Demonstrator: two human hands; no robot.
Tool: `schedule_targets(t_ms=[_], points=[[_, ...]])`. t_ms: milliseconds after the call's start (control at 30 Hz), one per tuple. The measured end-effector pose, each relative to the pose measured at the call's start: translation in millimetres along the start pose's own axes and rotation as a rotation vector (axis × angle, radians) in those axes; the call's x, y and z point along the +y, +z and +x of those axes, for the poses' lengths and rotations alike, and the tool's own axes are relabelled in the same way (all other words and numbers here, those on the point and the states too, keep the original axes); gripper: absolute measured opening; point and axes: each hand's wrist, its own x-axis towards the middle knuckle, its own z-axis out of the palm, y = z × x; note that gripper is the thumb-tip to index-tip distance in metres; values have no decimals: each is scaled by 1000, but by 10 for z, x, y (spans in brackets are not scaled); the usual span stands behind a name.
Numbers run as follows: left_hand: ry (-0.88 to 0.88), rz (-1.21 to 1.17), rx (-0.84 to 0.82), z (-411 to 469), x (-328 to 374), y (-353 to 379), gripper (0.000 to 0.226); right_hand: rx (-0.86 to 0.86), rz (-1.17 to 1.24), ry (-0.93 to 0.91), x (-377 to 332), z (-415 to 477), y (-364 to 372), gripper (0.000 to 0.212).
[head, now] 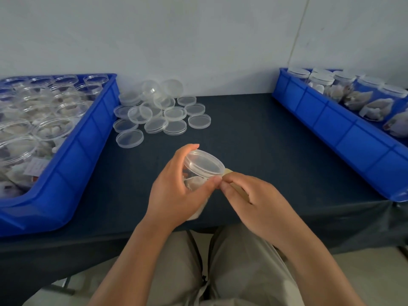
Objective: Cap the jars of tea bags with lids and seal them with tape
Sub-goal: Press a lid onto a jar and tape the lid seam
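Head camera: left hand [174, 195] curls round the capped jar [195, 181] of tea bags, tilted over the near edge of the table [254, 133]; right hand [254, 199], fingers curled, pinches what seems a tan tape [228, 172] strip beside the lid [204, 162]; spare lids [159, 115] lie beyond.

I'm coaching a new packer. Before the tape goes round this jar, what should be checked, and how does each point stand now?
1. Lid seated flat on the jar: ok, as far as its visible rim shows.
2. Tea bags inside: ok.
3. Left hand grips the jar: ok.
4. Right hand pinches the tape: ok.
5. Tape end stuck at the lid's edge: cannot tell.
6. Space left in the right bin: cannot tell.
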Motion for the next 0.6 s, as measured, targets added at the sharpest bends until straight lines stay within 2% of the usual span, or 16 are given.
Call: schedule_targets(t_ms=[100, 200, 333, 433, 533, 600], points=[[-70, -97, -27, -16, -4, -67, 69, -86, -8, -35, 42, -31, -75, 33], [-128, -209, -70, -23, -5, -145, 62, -130, -40, -35, 87, -45, -132, 46], [-226, -342, -100, -5, -52, -263, 64, -99, 1, -47, 155, -28, -219, 43], [-294, -559, -214, -29, -116, -279, 75, -97, -13, -41, 176, -2, -197, 39], [-470, -872, -287, -64, -172, -244, 99, -96, -25, -41, 193, 30, -124, 35], [-528, -964, -350, -76, -205, -223, 104, -93, -24, -45, 201, 42, -111, 37]])
